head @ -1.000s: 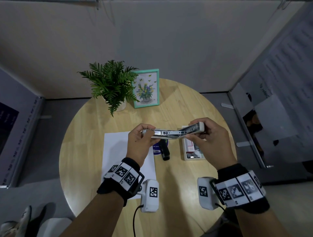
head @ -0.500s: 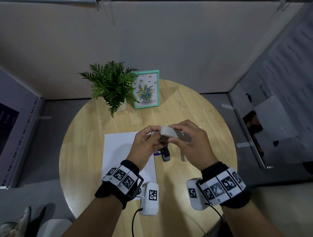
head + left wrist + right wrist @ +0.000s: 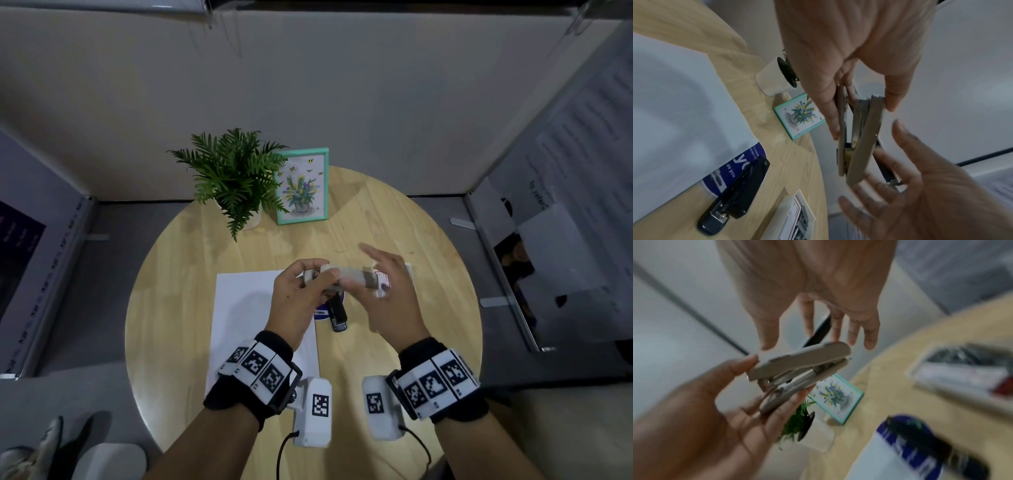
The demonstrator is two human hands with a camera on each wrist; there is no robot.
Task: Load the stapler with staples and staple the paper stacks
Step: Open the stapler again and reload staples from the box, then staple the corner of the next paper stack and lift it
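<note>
The beige stapler (image 3: 346, 279) is held up in the air above the middle of the round wooden table (image 3: 178, 274), its top cover nearly folded down over the metal staple channel, with a narrow gap left at the front end. The left hand (image 3: 298, 298) pinches it at that front end, thumb on the cover and fingers along the base. The right hand (image 3: 394, 294) is spread flat with straight fingers just beside the stapler's hinge end, gripping nothing; in the right wrist view its fingertips (image 3: 869, 340) hang close above the cover, and whether they touch it cannot be told through the blur. Below the hands a black stapler (image 3: 735, 194) lies on the table, resting partly on a round blue sticker (image 3: 731, 168) that sticks out from under the white paper stack (image 3: 246, 308). Just right of it sits an open box of staples (image 3: 791, 217). At the far edge stand a small potted plant (image 3: 233, 178) and a teal-framed flower picture (image 3: 303, 186), side by side.
</note>
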